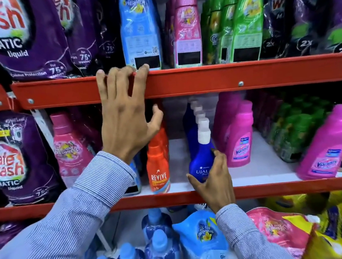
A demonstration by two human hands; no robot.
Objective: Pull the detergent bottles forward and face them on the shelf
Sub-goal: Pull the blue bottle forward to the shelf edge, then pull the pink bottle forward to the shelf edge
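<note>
My left hand [124,113] hooks its fingers over the front lip of the upper red shelf [202,80], just below a tall blue bottle [139,26]. My right hand [214,177] wraps around the lower body of a blue Ujala bottle [200,155] with a white cap, tilted at the front of the middle shelf [258,190]. More blue bottles with white caps queue behind it. An orange Revive bottle [157,171] stands to its left, with others behind.
Pink Vanish bottles [241,138] [327,145] and green bottles [290,132] stand to the right on the middle shelf. Purple Safewash pouches [13,160] fill the left. Pink [186,27] and green bottles [243,21] stand on the upper shelf. Blue bottles [158,254] and pouches sit below.
</note>
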